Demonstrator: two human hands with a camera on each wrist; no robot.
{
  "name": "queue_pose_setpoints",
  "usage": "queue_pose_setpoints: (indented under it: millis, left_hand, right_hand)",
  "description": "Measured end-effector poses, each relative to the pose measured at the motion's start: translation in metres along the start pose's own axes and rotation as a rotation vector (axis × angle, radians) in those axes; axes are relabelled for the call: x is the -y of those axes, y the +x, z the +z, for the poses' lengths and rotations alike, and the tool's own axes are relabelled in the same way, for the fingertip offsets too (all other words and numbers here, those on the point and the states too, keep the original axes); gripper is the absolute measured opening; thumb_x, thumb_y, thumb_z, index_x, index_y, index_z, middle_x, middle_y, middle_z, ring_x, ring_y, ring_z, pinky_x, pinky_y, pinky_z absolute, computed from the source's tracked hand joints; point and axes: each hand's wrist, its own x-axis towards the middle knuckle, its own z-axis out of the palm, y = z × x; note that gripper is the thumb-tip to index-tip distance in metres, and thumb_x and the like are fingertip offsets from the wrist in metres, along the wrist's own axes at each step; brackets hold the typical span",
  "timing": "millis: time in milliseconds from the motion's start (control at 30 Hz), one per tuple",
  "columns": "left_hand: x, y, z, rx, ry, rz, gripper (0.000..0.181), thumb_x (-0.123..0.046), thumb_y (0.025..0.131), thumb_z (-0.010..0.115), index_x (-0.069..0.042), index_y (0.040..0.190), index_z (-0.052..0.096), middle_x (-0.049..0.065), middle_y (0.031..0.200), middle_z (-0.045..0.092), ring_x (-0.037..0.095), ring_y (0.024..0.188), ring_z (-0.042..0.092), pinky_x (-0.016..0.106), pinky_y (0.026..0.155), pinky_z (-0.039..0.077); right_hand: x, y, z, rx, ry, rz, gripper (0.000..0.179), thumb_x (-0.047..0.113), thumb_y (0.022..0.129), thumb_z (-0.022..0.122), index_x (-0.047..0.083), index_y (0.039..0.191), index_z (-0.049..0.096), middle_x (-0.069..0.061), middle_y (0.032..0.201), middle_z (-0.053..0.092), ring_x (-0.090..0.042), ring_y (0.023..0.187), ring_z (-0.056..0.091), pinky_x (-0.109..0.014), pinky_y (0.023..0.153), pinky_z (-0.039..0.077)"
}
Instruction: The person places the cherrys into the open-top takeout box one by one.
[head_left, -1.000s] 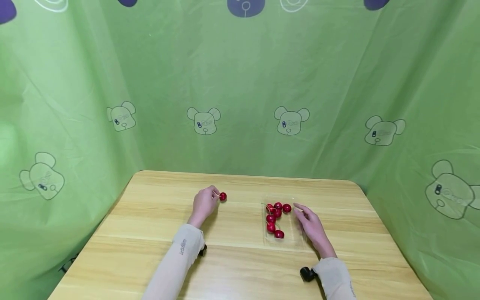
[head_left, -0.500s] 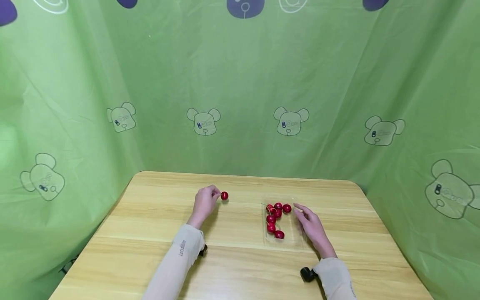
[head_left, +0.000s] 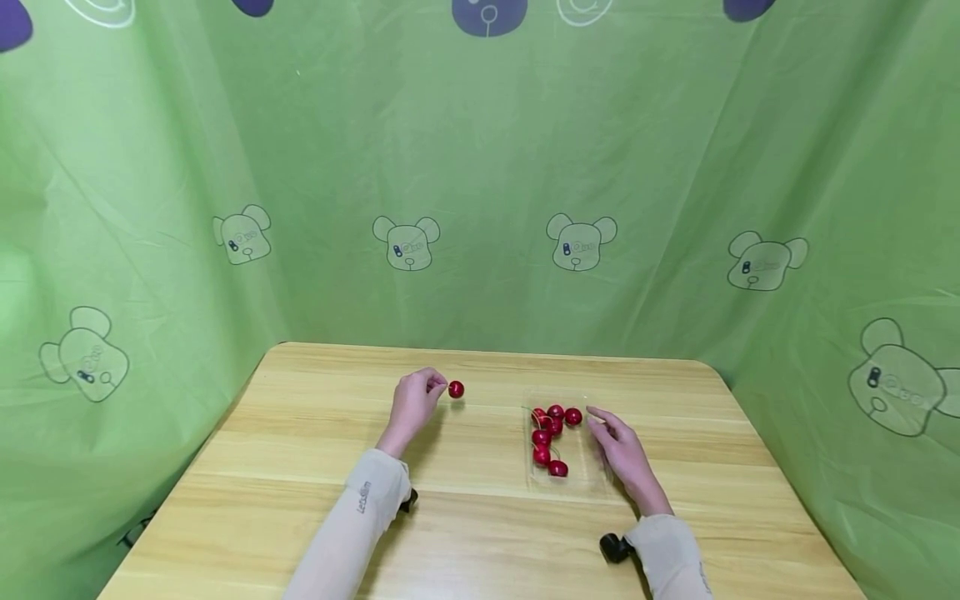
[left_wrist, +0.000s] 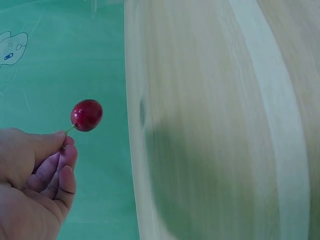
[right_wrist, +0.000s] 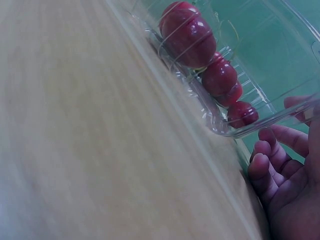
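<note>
My left hand (head_left: 414, 402) pinches a dark red cherry (left_wrist: 86, 115) by its short green stem between thumb and finger. The cherry hangs above the table's back part, and its shadow falls on the wood. To the right lies a clear plastic box (head_left: 587, 457) with several red cherries (head_left: 542, 437), some with long stems, gathered mostly along its left side. My right hand (head_left: 622, 452) holds the box's right side near the far corner. In the right wrist view, thumb and forefinger are at the rim while the other fingers (right_wrist: 260, 165) curl loosely below it.
The light wooden table (head_left: 480, 533) has rounded back corners. A green curtain (head_left: 480, 167) with bear prints hangs behind it and along both sides. Small black wrist cameras (head_left: 615, 548) sit under the sleeves.
My left hand has moved slightly right and away from me, lifting the cherry by its stem. The right hand and the box have stayed in place.
</note>
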Motion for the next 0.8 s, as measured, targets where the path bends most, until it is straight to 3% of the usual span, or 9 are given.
queue_pose_setpoints:
  millis: [133, 567, 800]
  left_hand:
    - [0.000, 0.000, 0.000, 0.011, -0.027, -0.007, 0.004, -0.006, 0.096, 0.072, -0.005, 0.097, 0.076, 0.008, 0.088, 0.075, 0.019, 0.080, 0.068, 0.035, 0.078, 0.060]
    - [-0.006, -0.001, 0.000, 0.091, -0.134, -0.029, 0.007, -0.008, 0.099, 0.068, -0.005, 0.103, 0.074, 0.007, 0.094, 0.073, 0.018, 0.087, 0.067, 0.034, 0.082, 0.060]
    - [-0.014, -0.003, 0.001, 0.100, -0.184, -0.013, 0.007, -0.008, 0.099, 0.068, -0.006, 0.102, 0.074, 0.007, 0.094, 0.073, 0.017, 0.087, 0.066, 0.032, 0.082, 0.059]
  right_hand:
    - [0.000, 0.000, 0.002, -0.004, 0.018, -0.007, 0.048, 0.036, 0.109, 0.054, 0.006, 0.147, 0.054, -0.010, 0.080, 0.055, -0.011, 0.055, 0.049, -0.026, 0.050, 0.046]
    - [0.000, 0.000, 0.001, 0.003, 0.004, 0.016, 0.050, 0.037, 0.109, 0.053, 0.007, 0.149, 0.053, -0.012, 0.083, 0.056, -0.011, 0.059, 0.050, -0.027, 0.054, 0.047]
    - [0.020, -0.006, -0.005, 0.050, 0.027, 0.050, 0.048, 0.027, 0.110, 0.053, 0.001, 0.150, 0.049, -0.022, 0.086, 0.058, -0.020, 0.061, 0.054, -0.031, 0.056, 0.049]
